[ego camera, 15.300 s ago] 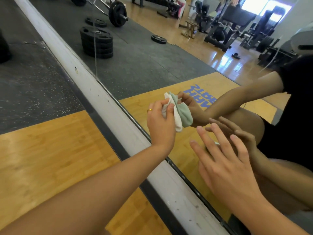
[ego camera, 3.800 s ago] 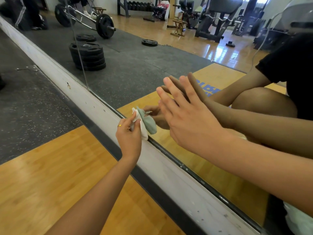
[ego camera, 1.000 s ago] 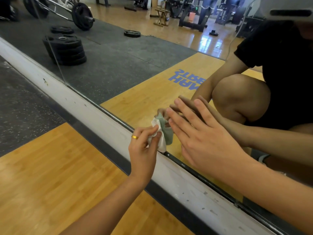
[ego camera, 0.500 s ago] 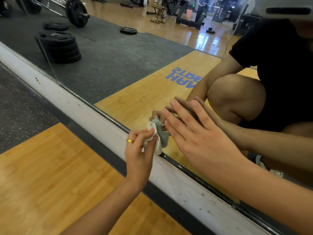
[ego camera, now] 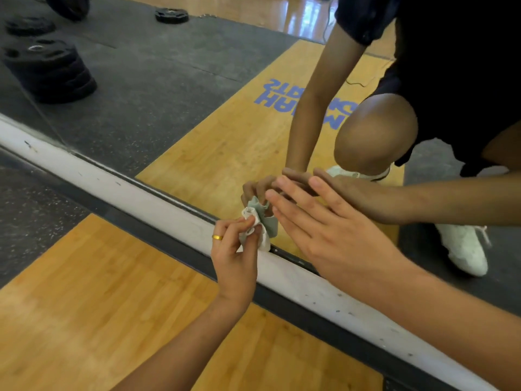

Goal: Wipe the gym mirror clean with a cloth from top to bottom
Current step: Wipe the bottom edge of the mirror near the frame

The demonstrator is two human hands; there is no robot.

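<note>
lowered since the earliest frame: cloth, now bunched at the bottom edge of the mirror, just above white sill, pinched by left hand. right hand is laid flat on glass beside it, fingers straight.

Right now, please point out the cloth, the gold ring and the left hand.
cloth (ego camera: 262,238): head view, white lower fold.
gold ring (ego camera: 217,237): head view, its band.
left hand (ego camera: 235,258): head view, back of the hand.

Cloth: pinched by left hand, lowered from mid-glass to the bottom edge of the mirror, against the white sill. Right hand: drawn close beside cloth. Reflected shoe: newly in view.
</note>
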